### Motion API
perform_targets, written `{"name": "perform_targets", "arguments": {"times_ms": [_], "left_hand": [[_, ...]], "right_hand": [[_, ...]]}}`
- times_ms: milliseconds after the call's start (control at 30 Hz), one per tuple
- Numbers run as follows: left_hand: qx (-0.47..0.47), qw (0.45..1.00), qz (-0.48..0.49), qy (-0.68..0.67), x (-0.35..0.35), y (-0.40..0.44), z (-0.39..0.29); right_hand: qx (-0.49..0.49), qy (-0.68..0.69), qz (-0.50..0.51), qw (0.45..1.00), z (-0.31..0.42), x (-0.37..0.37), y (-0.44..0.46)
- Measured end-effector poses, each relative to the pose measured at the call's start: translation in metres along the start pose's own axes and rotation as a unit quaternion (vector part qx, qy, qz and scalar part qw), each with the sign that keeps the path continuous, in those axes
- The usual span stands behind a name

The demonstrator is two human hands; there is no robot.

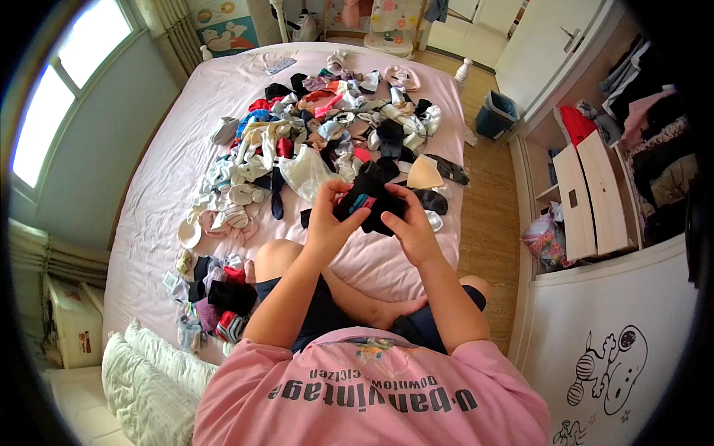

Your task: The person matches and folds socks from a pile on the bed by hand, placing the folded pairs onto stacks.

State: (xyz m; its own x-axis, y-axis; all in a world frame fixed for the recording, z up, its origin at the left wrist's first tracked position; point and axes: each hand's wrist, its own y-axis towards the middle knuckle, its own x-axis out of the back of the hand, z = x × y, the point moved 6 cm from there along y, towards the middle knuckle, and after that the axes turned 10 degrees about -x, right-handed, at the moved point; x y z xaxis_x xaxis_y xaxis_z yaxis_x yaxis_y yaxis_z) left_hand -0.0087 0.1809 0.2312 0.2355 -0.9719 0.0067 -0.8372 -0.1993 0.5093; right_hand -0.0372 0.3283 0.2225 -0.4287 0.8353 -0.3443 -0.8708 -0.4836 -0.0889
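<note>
Black socks [378, 178] with a small pink and turquoise pattern are bunched up between my two hands, above the bed. My left hand [329, 219] grips their left side, its thumb pressed near the pattern. On the other side, my right hand [413, 229] pinches the dark fabric between thumb and fingers. How many socks are in the bundle I cannot tell. Just beyond lies a big loose heap of socks and small clothes [327, 126] in many colours. A beige bra cup [424, 172] rests right of the bundle.
Beside my left knee sits a smaller group of folded or rolled socks [210, 312]. White pillows [149, 372] lie at the lower left of the pink-sheeted bed [160, 160]. A dark bin [497, 115] stands on the floor at right, near an open wardrobe with drawers [584, 201].
</note>
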Motion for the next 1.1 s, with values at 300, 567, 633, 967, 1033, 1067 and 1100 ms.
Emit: {"name": "perform_targets", "arguments": {"times_ms": [300,567,633,967,1033,1067,1100], "left_hand": [[0.105,0.987,-0.021,-0.123,0.005,-0.003,0.016],[0.108,0.992,0.016,-0.062,0.008,-0.007,0.031],[0.081,0.995,0.047,-0.037,0.002,-0.007,0.029],[0.097,0.987,0.109,-0.065,-0.019,-0.023,0.018],[0.106,0.983,0.116,-0.089,-0.020,-0.024,0.020],[0.098,0.984,0.118,-0.089,-0.020,-0.026,0.024],[0.090,0.985,0.121,-0.088,-0.019,-0.027,0.025]], "right_hand": [[0.003,0.051,-0.011,0.999,-0.004,0.011,0.001],[-0.049,0.072,-0.044,0.995,-0.010,0.012,-0.003],[0.011,-0.014,-0.037,0.999,-0.009,0.006,0.000],[0.080,-0.113,-0.009,0.990,-0.019,-0.006,-0.002],[0.086,-0.079,-0.003,0.993,-0.016,-0.008,-0.005],[0.090,-0.062,0.007,0.994,-0.012,-0.009,-0.007],[0.093,-0.045,0.016,0.995,-0.009,-0.010,-0.008]]}}
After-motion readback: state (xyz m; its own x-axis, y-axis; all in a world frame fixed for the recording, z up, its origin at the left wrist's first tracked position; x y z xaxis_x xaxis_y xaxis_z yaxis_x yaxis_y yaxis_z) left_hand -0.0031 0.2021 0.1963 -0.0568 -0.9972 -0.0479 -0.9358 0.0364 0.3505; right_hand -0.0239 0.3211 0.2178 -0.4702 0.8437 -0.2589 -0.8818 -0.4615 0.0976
